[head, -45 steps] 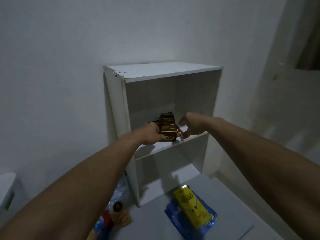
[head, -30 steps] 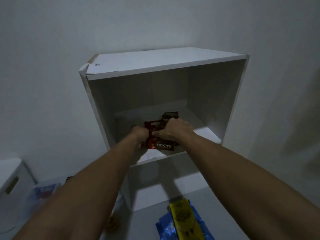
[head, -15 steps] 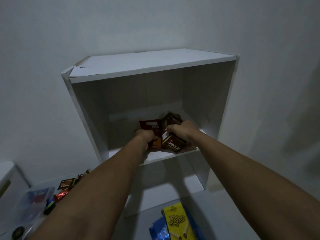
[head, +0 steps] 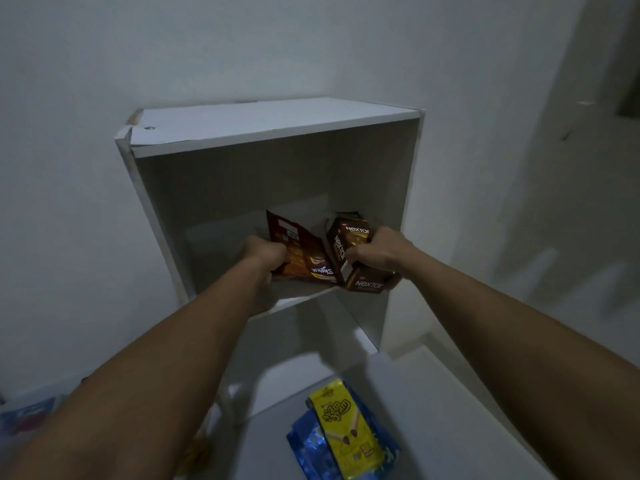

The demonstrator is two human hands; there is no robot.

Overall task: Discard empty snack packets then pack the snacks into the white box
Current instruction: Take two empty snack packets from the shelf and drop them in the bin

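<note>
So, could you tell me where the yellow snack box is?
The yellow snack box lies low in the head view, atop a blue packet, below the white shelf unit.

The blue packet at 6 o'clock is half under the yellow one and cut off by the bottom edge, plus some blurry colourful stuff at 8 o'clock I can't make out.

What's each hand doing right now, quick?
Left hand: closed on the red Slai O'Lai packet.
Right hand: closed on the brown Nextar boxes.
</note>
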